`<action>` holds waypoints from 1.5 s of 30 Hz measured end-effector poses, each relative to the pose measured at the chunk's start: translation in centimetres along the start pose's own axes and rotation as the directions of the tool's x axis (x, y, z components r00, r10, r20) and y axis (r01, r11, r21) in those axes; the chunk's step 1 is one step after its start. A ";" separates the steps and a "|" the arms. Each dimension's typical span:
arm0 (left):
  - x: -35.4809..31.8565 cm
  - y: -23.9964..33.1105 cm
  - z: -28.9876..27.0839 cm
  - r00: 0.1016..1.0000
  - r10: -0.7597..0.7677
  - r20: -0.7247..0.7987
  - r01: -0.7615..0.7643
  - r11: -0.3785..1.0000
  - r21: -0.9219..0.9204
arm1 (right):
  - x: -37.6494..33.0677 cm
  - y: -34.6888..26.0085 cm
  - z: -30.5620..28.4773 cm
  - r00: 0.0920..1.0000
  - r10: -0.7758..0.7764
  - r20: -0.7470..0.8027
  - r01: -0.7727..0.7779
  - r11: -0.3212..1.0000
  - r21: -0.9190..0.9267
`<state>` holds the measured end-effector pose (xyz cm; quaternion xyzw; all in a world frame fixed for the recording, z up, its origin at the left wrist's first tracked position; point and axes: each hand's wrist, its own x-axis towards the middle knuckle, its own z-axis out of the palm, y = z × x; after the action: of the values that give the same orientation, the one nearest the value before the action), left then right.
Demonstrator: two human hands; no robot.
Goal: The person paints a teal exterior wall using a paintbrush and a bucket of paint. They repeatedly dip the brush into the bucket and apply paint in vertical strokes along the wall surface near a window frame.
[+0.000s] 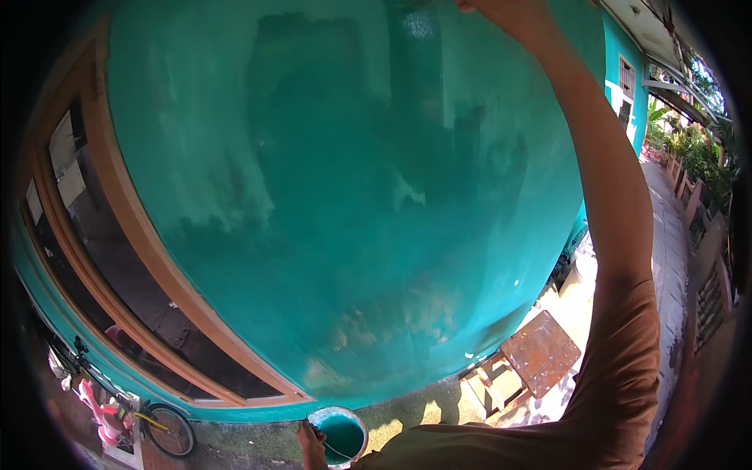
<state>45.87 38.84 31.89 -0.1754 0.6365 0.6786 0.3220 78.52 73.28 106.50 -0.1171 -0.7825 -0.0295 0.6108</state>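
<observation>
A teal-green wall (352, 204) fills most of the view, with darker, glossier patches of paint beside lighter, streaky ones. My right arm stretches up along the right side to the top of the wall. Only a small part of my right hand (468, 5) shows at the upper edge; its fingers and anything in them are cut off. Low in the middle, my left hand (312, 446) is closed at the left rim of a paint bucket (363, 432). The bucket has a thin wire handle and holds teal paint (341, 435).
A wooden-framed window (125, 211) borders the wall on the left. Below it stand a bicycle (168, 431) and a pink-and-white toy (106, 415). A worn brown wooden stool (542, 354) stands at lower right. A paved path (666, 235) runs along plants (693, 153) at far right.
</observation>
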 end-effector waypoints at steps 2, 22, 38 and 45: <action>0.1 -1.2 1.1 0.998 -0.005 0.059 0.006 1.000 -0.019 | 3.6 0.7 -0.5 0.982 -0.169 -0.089 0.169 0.986 -0.008; 0.7 -1.3 0.3 0.997 -0.054 0.060 0.049 0.995 0.085 | -26.0 -0.3 6.4 0.923 0.125 0.365 -0.107 0.992 -0.068; -0.1 -0.5 0.1 0.994 -0.051 0.099 0.054 0.998 -0.027 | -12.8 0.4 3.7 0.994 -0.084 -0.073 0.085 0.996 0.001; 1.7 -2.8 -0.8 0.992 -0.107 0.061 0.112 0.990 -0.089 | -24.3 1.3 5.5 0.967 0.008 0.255 0.014 0.996 -0.083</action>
<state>46.39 38.37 28.57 -0.2057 0.5848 0.6931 0.3680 79.04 72.05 81.60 -0.1442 -0.8528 -0.0479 0.4997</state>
